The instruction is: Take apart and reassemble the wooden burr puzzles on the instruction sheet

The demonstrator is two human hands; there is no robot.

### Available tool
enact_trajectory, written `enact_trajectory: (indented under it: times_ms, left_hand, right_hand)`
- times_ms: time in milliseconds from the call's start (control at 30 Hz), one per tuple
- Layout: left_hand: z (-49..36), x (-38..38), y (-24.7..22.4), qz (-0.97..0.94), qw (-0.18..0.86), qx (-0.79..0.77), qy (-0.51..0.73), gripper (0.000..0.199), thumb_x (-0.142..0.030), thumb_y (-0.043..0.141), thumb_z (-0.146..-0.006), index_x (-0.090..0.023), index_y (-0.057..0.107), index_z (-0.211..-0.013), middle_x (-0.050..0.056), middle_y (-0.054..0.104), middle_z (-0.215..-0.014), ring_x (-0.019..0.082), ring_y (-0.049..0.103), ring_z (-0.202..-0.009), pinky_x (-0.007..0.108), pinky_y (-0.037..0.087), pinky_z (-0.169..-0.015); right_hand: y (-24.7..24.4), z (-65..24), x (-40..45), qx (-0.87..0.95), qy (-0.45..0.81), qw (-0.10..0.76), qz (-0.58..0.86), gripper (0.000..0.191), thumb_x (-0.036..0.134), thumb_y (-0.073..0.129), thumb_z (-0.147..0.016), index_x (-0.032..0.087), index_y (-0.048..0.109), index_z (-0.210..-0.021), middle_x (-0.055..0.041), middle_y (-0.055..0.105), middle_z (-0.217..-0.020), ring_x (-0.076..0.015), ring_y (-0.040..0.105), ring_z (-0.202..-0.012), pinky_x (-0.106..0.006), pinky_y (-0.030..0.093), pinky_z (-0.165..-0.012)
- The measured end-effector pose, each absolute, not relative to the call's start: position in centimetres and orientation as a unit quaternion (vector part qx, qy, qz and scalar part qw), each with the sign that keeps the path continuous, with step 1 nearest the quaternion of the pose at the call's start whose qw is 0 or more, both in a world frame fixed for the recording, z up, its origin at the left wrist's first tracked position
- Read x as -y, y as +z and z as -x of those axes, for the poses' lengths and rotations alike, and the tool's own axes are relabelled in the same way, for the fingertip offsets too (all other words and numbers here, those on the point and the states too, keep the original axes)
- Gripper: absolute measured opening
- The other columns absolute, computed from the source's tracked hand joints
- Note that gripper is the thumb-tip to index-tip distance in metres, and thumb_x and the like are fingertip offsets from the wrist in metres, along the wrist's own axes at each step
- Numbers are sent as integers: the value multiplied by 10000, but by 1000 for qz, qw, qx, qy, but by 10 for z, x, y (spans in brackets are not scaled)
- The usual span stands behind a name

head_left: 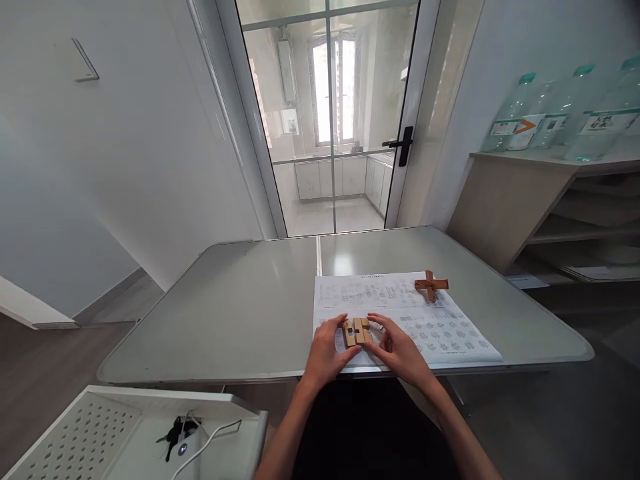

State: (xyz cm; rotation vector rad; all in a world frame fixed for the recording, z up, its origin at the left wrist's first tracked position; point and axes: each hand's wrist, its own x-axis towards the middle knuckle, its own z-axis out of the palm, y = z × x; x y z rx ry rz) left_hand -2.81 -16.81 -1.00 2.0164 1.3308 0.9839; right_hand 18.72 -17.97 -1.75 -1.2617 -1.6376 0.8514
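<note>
Several light wooden puzzle pieces [361,331] with notches lie side by side on a printed instruction sheet [400,300], near the front edge of the table. My left hand [327,350] grips their left side between thumb and fingers. On the opposite side, my right hand [397,347] holds the pieces the same way, its thumb at the near edge and a fingertip at the far edge. A darker brown wooden cross-shaped puzzle [431,285] rests on the sheet's far right part, apart from both hands.
The grey folding table [225,307] has a seam down its middle. At lower left, a white tray cart [240,433] holds keys [175,437] and a white device with a cable. Water bottles [555,113] stand on a shelf unit [520,187] at right. A glass door [330,120] lies beyond.
</note>
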Motion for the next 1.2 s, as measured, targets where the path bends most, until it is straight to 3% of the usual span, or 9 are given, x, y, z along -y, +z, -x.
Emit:
enact_trajectory:
  times_ms: [100,233,433,633,800,967,1033,1100,1200]
  left_hand:
    - [30,168,-8,-718,296,-491,393,661,-285,825,-819,-273,527,-1409,86,636,-1379,264,621,-1254,460,487,-1089]
    - [33,167,-2,-700,310,-486,421,624,-228,785,-833,-285,520,-1395,76,637,-1373,245,644,-1204,432,516,-1027]
    - [37,166,-2,-670,340,-464,470,643,-207,756,-841,-291,489,-1420,99,552,-1469,233,666,-1188,399,537,-1000]
    - [36,166,-4,-663,363,-451,475,650,-225,794,-813,-288,534,-1405,98,541,-1436,218,713,-1099,383,580,-957]
    - [36,168,-1,-660,397,-461,441,704,-242,808,-806,-275,501,-1439,103,630,-1391,232,724,-1098,433,580,-1011]
    - [34,169,1,-655,406,-458,444,681,-252,765,-820,-281,489,-1441,106,622,-1429,189,743,-990,394,608,-947]
    - [33,170,3,-664,386,-460,446,678,-254,749,-829,-295,478,-1449,90,632,-1421,181,737,-982,387,603,-950]
    - [32,173,4,-673,356,-459,458,682,-246,749,-829,-312,475,-1450,69,640,-1417,179,728,-987,393,589,-973]
    - [29,176,6,-689,320,-445,473,694,-251,774,-827,-328,479,-1450,51,647,-1412,186,712,-997,411,567,-1004]
  right_hand:
    - [-18,-189,179,657,356,417,518,576,391,731,-838,286,606,-1391,-38,733,-1055,-168,591,-624,-337,534,-672]
    - [-17,-189,179,657,344,387,547,576,397,754,-811,258,638,-1358,57,587,-654,-189,586,-625,-303,476,-635]
    - [-16,-188,179,643,350,426,531,594,430,811,-776,238,634,-1309,-25,711,-949,-189,651,-713,-328,534,-695]
    - [-14,-183,180,615,364,487,502,607,482,810,-795,230,615,-1311,-131,593,-1280,-220,695,-873,-324,594,-626]
    - [-1,-164,186,615,399,511,449,575,464,827,-790,254,642,-1292,-136,551,-1340,-239,687,-967,-319,623,-632]
    - [14,-148,191,568,525,505,382,616,434,887,-719,292,667,-1277,-101,469,-1489,-153,675,-866,-310,623,-725]
    - [21,-147,190,540,573,494,369,637,414,910,-687,291,679,-1267,-78,589,-1357,-137,666,-813,-310,612,-750]
    - [28,-150,189,523,605,473,368,636,419,903,-696,282,683,-1277,-20,699,-1014,-157,667,-797,-334,600,-796]
    - [35,-159,186,535,625,421,381,635,471,873,-723,265,691,-1296,14,683,-767,-218,686,-846,-386,588,-827]
